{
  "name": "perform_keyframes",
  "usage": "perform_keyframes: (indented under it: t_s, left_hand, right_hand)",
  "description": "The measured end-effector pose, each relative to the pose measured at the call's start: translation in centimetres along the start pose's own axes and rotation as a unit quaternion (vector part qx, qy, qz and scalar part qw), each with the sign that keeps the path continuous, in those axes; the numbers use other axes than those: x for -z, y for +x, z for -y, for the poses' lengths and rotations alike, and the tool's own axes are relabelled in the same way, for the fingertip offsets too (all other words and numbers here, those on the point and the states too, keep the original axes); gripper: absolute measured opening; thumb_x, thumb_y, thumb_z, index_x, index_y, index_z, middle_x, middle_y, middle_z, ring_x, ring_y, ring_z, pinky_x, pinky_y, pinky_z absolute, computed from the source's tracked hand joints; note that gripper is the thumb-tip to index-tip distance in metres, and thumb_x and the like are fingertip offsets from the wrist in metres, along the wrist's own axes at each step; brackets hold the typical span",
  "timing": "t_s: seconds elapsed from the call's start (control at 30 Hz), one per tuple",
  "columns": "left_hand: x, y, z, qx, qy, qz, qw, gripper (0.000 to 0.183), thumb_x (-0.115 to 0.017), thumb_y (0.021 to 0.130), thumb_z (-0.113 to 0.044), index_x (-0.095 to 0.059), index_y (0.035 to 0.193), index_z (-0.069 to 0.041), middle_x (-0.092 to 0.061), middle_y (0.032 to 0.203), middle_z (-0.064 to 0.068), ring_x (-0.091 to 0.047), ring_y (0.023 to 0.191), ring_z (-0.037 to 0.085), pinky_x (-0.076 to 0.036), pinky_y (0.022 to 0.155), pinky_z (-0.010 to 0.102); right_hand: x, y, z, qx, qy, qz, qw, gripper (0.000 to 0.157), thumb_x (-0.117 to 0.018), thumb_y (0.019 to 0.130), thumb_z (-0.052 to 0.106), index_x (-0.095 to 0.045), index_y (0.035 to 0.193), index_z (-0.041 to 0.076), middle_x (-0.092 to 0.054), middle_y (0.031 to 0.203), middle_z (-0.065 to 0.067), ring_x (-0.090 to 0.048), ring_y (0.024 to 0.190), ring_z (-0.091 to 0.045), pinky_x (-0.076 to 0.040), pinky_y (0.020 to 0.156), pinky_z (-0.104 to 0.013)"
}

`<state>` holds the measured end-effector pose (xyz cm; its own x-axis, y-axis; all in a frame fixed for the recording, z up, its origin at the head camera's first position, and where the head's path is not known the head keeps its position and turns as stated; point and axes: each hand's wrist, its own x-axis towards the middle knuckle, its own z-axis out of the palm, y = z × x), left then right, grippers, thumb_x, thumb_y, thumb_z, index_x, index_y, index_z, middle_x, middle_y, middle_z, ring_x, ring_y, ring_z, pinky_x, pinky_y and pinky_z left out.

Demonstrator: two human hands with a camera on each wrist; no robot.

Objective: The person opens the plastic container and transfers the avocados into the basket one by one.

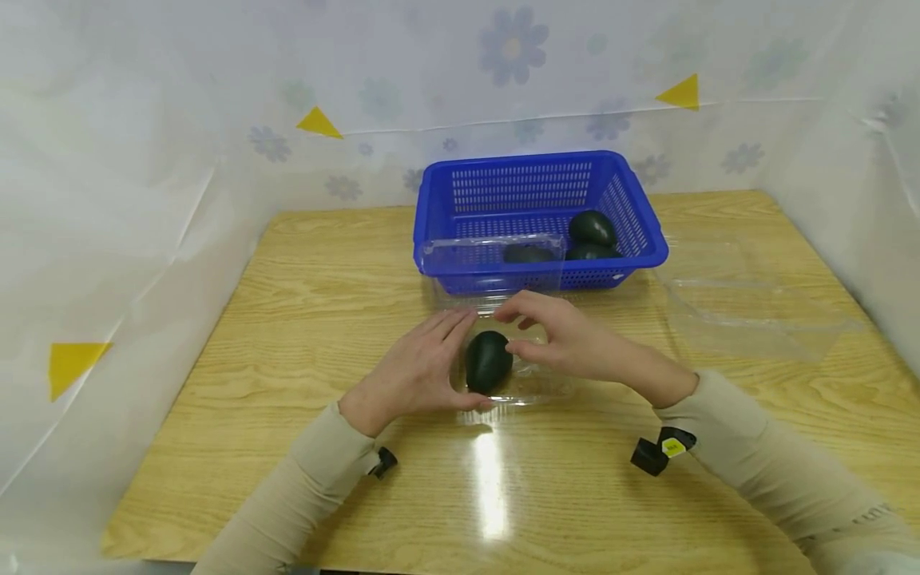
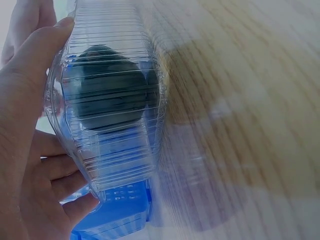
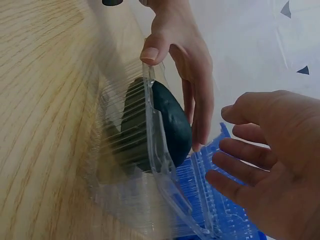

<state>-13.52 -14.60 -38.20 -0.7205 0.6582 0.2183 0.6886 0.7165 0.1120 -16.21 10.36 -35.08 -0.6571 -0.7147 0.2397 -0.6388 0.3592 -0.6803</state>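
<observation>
A dark green avocado lies in the left half of a clear plastic clamshell container, whose lid stands raised at the back. My left hand grips the container's left end, thumb on the front rim and fingers toward the back. In the left wrist view, the avocado shows through the ribbed wall. Over the container's right side hovers my right hand, fingers loosely bent and holding nothing. The right wrist view shows a gap between that hand and the avocado.
Behind the container stands a blue plastic basket with several avocados in its right part; the raised lid overlaps its front. More clear plastic containers lie open on the table's right. White sheeting encloses the table's back and sides.
</observation>
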Motion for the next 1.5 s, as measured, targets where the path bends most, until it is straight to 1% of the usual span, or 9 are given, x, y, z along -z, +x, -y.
perform_keyframes:
  t_s: [0.13, 0.23, 0.47, 0.63, 0.83, 1.0, 1.17, 1.4, 1.5]
  left_hand:
    - [0.0, 0.0, 0.0, -0.002, 0.003, -0.001, 1.0, 0.12, -0.071, 0.067, -0.078, -0.039, 0.149, 0.003, -0.046, 0.151, 0.017, -0.045, 0.14, 0.03, -0.036, 0.119, 0.039]
    - [0.0, 0.0, 0.0, -0.003, 0.005, -0.003, 1.0, 0.119, -0.072, 0.067, -0.078, -0.04, 0.148, 0.003, -0.047, 0.15, 0.018, -0.046, 0.139, 0.03, -0.036, 0.119, 0.039]
    - [0.0, 0.0, 0.0, -0.002, 0.007, 0.001, 1.0, 0.118, -0.071, 0.068, -0.077, -0.039, 0.149, 0.003, -0.046, 0.151, 0.017, -0.045, 0.14, 0.03, -0.035, 0.119, 0.039]
    - [-0.1, 0.0, 0.1, -0.006, 0.008, -0.004, 0.9999, 0.118, -0.07, 0.068, -0.078, -0.039, 0.149, 0.003, -0.046, 0.151, 0.018, -0.045, 0.14, 0.03, -0.035, 0.119, 0.038]
    - [-0.1, 0.0, 0.1, -0.011, 0.01, -0.008, 0.9999, 0.117, -0.069, 0.069, -0.078, -0.04, 0.148, 0.003, -0.047, 0.15, 0.018, -0.045, 0.14, 0.029, -0.035, 0.119, 0.038]
    - [0.0, -0.1, 0.0, -0.007, 0.011, -0.001, 0.9999, 0.116, -0.069, 0.07, -0.077, -0.039, 0.149, 0.002, -0.047, 0.15, 0.017, -0.045, 0.14, 0.029, -0.035, 0.119, 0.038]
    - [0.1, -0.1, 0.0, -0.006, 0.009, 0.002, 0.9999, 0.116, -0.069, 0.07, -0.077, -0.039, 0.149, 0.002, -0.047, 0.151, 0.017, -0.045, 0.14, 0.029, -0.035, 0.119, 0.038]
    - [0.0, -0.1, 0.1, -0.02, 0.012, -0.017, 0.9996, 0.114, -0.072, 0.069, -0.074, -0.042, 0.147, 0.004, -0.049, 0.148, 0.018, -0.048, 0.138, 0.03, -0.037, 0.118, 0.038]
    - [0.0, -0.1, 0.1, -0.029, 0.014, -0.026, 0.9991, 0.114, -0.073, 0.069, -0.074, -0.043, 0.146, 0.004, -0.05, 0.147, 0.019, -0.048, 0.137, 0.03, -0.037, 0.118, 0.038]
  right_hand:
    - [-0.7, 0.3, -0.4, -0.007, -0.002, 0.016, 1.0, 0.039, -0.073, 0.087, 0.006, -0.06, 0.124, -0.001, -0.065, 0.122, -0.016, -0.061, 0.114, -0.032, -0.055, 0.094, -0.047]
    - [-1.2, 0.4, -0.6, -0.015, -0.013, 0.035, 0.999, 0.043, -0.074, 0.087, 0.009, -0.059, 0.126, -0.001, -0.064, 0.125, -0.015, -0.06, 0.116, -0.031, -0.054, 0.095, -0.049]
    - [-2.0, 0.6, -0.9, -0.033, -0.033, 0.072, 0.996, 0.051, -0.074, 0.088, 0.016, -0.055, 0.133, 0.003, -0.06, 0.135, -0.011, -0.057, 0.123, -0.027, -0.051, 0.102, -0.047]
    - [-2.2, 0.8, -1.0, -0.034, -0.037, 0.076, 0.996, 0.052, -0.074, 0.089, 0.018, -0.054, 0.134, 0.003, -0.059, 0.135, -0.011, -0.057, 0.124, -0.026, -0.05, 0.104, -0.044]
    - [-2.3, 0.9, -1.1, -0.025, -0.049, 0.065, 0.996, 0.053, -0.076, 0.087, 0.021, -0.056, 0.133, 0.002, -0.06, 0.131, -0.011, -0.058, 0.119, -0.025, -0.051, 0.1, -0.044]
    - [-2.4, 1.0, -1.2, -0.045, -0.042, 0.073, 0.995, 0.057, -0.079, 0.085, 0.025, -0.057, 0.134, 0.007, -0.057, 0.128, -0.01, -0.058, 0.111, -0.022, -0.053, 0.095, -0.04]
    - [-2.5, 1.3, -1.3, -0.06, -0.035, 0.103, 0.992, 0.058, -0.078, 0.085, 0.029, -0.054, 0.136, 0.013, -0.056, 0.135, -0.008, -0.055, 0.119, -0.022, -0.051, 0.099, -0.041]
    - [-2.9, 1.6, -1.6, -0.064, 0.001, 0.126, 0.99, 0.063, -0.08, 0.084, 0.027, -0.05, 0.136, 0.01, -0.057, 0.134, -0.005, -0.056, 0.121, -0.021, -0.05, 0.102, -0.04]
    - [-3.0, 1.7, -1.6, -0.062, 0.001, 0.126, 0.99, 0.064, -0.08, 0.083, 0.027, -0.049, 0.137, 0.01, -0.057, 0.135, -0.005, -0.055, 0.123, -0.021, -0.049, 0.103, -0.041]
